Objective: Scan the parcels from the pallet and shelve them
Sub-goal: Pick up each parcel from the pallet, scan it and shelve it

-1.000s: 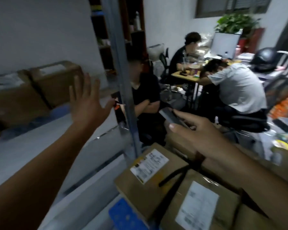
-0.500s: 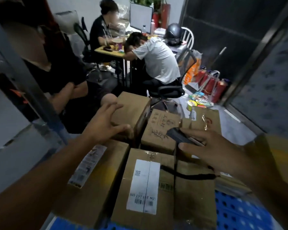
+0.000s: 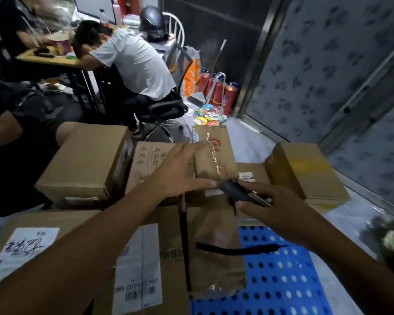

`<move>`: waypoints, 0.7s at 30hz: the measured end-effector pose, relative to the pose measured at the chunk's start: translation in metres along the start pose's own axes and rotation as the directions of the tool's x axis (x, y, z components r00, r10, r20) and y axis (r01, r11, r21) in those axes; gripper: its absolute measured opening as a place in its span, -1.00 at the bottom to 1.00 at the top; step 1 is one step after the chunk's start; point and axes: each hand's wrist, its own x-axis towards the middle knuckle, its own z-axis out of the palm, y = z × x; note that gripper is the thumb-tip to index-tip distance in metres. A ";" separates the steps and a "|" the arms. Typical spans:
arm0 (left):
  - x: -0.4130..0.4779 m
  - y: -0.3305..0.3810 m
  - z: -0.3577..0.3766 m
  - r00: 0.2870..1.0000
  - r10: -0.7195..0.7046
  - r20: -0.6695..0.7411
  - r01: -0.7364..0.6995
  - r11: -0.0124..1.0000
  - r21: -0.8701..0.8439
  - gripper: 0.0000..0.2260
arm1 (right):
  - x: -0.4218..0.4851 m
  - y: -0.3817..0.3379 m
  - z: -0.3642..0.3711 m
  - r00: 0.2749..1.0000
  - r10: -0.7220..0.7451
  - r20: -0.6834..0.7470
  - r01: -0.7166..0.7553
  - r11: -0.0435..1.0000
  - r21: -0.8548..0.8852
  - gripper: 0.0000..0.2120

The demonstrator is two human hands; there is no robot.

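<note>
Several brown cardboard parcels lie stacked on a blue perforated pallet (image 3: 280,276). My left hand (image 3: 180,171) reaches over them, fingers spread, its fingertips touching the left edge of a small taped parcel with red print (image 3: 216,153). My right hand (image 3: 280,208) holds a dark handheld scanner (image 3: 241,193) just below that parcel, with a black wrist strap (image 3: 237,248) hanging from it. A large parcel with a white barcode label (image 3: 139,269) lies nearest me. Another plain box (image 3: 84,162) sits at the left and a yellowish one (image 3: 305,171) at the right.
Two people sit at a small table (image 3: 50,57) at the back left; one in a white shirt (image 3: 137,62) leans forward on an office chair. Red fire extinguishers (image 3: 218,89) and snack packets (image 3: 208,115) stand by the patterned glass door (image 3: 328,64) at the right.
My view swung from the shelf to the pallet. My left hand left the shelf and reached across to the small taped parcel. My right hand brought the scanner down near it.
</note>
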 end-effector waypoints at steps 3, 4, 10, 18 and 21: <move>0.021 0.013 0.036 0.988 -0.121 0.095 0.115 0.991 0.068 0.09 | 0.003 0.018 -0.016 0.999 0.028 -0.026 -0.029 0.999 -0.034 -0.41; 0.024 0.013 0.047 0.981 -0.166 0.099 0.157 0.983 0.099 0.09 | 0.006 0.023 -0.021 0.999 0.038 -0.035 -0.039 0.999 -0.036 -0.43; 0.012 0.019 0.071 0.988 -0.117 -0.102 0.119 0.993 0.019 -0.15 | 0.016 0.041 -0.051 0.999 -0.045 -0.019 0.047 0.996 0.071 -0.50; -0.031 0.060 -0.008 0.994 0.093 -0.054 -0.042 0.797 0.603 -0.26 | 0.037 0.006 -0.097 0.951 -0.308 0.028 0.308 0.937 -0.163 -0.34; -0.053 0.067 -0.032 0.997 0.058 -0.057 0.025 0.439 0.898 -0.22 | 0.049 -0.023 -0.101 0.875 -0.484 0.011 0.368 0.652 -0.663 -0.35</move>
